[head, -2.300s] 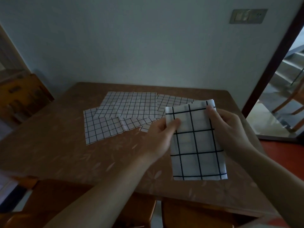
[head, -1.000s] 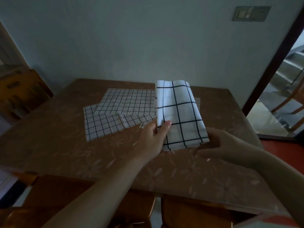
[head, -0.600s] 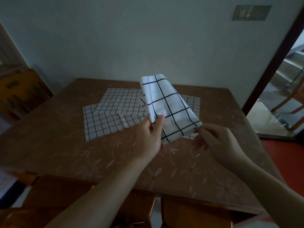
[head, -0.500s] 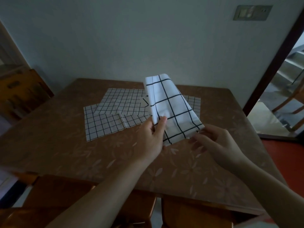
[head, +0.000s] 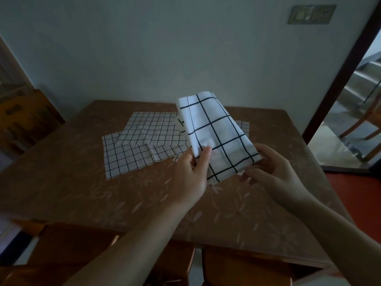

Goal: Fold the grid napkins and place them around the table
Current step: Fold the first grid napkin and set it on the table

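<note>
A pale wall (head: pixel 165 48) fills the upper half of the view, with a switch plate (head: pixel 311 14) high on its right side and a dark door frame (head: pixel 342 69) slanting down beside it, past which steps and chair legs show. Below stands a brown table (head: pixel 61 182) with a faint flower pattern on its top, and wooden chairs (head: pixel 82 254) are tucked in at its near edge. On the middle of the table lie the flat grid napkins (head: pixel 144 141), white with fine black lines, overlapping one another in a loose spread. In front of them, raised above the table and tilted away from the person, is the folded napkin (head: pixel 216 137), white with a coarser black grid, its rounded fold at the top and its loose edges at the bottom. The left hand (head: pixel 191 174) pinches its lower left edge, thumb pressed on the front of the cloth and the other fingers curled behind it. The right hand (head: pixel 272 172) holds the lower right corner, its fingers bent beneath the cloth and mostly hidden by it; the thumb lies along the corner's edge. Both forearms reach in from the bottom of the view.
</note>
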`<action>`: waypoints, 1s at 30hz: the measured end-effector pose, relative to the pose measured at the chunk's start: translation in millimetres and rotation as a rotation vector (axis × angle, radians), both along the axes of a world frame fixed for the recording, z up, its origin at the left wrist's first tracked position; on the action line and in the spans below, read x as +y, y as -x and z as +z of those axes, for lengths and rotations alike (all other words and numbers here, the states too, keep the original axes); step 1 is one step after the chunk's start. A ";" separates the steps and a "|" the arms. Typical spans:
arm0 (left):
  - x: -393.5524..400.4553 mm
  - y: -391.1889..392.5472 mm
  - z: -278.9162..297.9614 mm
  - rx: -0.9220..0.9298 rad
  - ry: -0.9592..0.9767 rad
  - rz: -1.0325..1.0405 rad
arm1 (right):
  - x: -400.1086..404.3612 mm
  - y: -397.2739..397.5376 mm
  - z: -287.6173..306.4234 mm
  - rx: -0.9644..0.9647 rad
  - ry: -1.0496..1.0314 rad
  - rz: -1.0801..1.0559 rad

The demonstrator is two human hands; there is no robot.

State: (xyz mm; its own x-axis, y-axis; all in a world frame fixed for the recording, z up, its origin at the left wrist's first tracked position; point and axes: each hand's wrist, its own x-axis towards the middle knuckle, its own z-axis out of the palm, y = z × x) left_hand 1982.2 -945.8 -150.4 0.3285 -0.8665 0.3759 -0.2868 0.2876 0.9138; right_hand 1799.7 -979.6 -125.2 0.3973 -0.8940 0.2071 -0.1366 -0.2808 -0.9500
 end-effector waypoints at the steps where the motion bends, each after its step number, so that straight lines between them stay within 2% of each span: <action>1: 0.3 1.2 0.4 -0.003 -0.001 -0.001 | 0.0 0.9 -0.1 -0.011 0.000 -0.003; 11: 2.8 7.4 -0.7 0.028 -0.061 0.010 | 1.8 1.9 -2.3 -0.034 0.015 -0.051; 17: 3.6 9.0 -2.8 0.115 -0.077 -0.035 | -2.5 -1.8 -9.7 -0.016 0.117 -0.260; 20: 3.9 9.3 -2.9 0.137 -0.094 -0.051 | -2.8 -2.2 -12.9 -0.150 -0.034 -0.264; 23: 3.5 5.6 1.7 0.149 -0.162 -0.120 | -11.6 8.6 -9.0 -0.324 -0.332 -0.083; 24: 3.6 1.8 3.6 0.149 -0.199 -0.178 | -17.1 13.3 -6.4 -0.309 -0.392 0.004; 26: 3.8 -6.8 5.1 0.082 -0.284 -0.313 | -24.8 18.7 0.2 -0.156 -0.447 0.119; 28: 4.4 -12.4 4.7 -0.013 -0.362 -0.424 | -27.9 17.6 6.6 -0.010 -0.442 0.095; 30: 6.9 -12.4 5.6 -0.050 -0.408 -0.494 | -27.2 12.0 13.0 -0.034 -0.384 0.006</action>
